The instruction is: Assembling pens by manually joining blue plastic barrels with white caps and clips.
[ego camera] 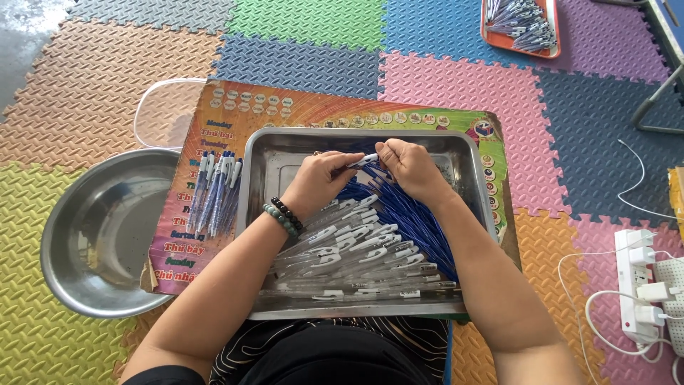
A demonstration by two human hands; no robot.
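Pen in hand: a white-and-blue pen (365,161) lies level between the two hands, above the far half of the steel tray (265,214), near its 12 o'clock edge.
Left hand: the left hand (322,180) pinches the pen's left end with curled fingers; beaded bracelets (283,214) sit on the wrist.
Right hand: the right hand (407,165) closes on the pen's right end, fingers bent down over it.
Step in hand: by the look of it, the two halves of one pen are being joined or pressed together over the tray; whether the join is seated cannot be told.
Next move: judged from this, it calls for a straight push along the pen's axis, then a free spot to lay it.
Tray stock: clear pen barrels with white clips (356,257) fill the 6 o'clock half; blue refills (413,221) heap toward 3 o'clock.
Finished pens: a small bundle of pens (216,189) lies at 9 o'clock of the tray, on the printed board.
Printed board: a colourful rectangular board (249,107) under the tray, orange-green, with coloured word rows down its left side and small round pictures along the top and right edges.
Outward: steel bowl (100,235) at 9 o'clock; clear plastic lid (167,110) at 10; orange tray of pens (520,25) at 1; white power strip (634,285) at 4; foam floor mat (456,78) below all.
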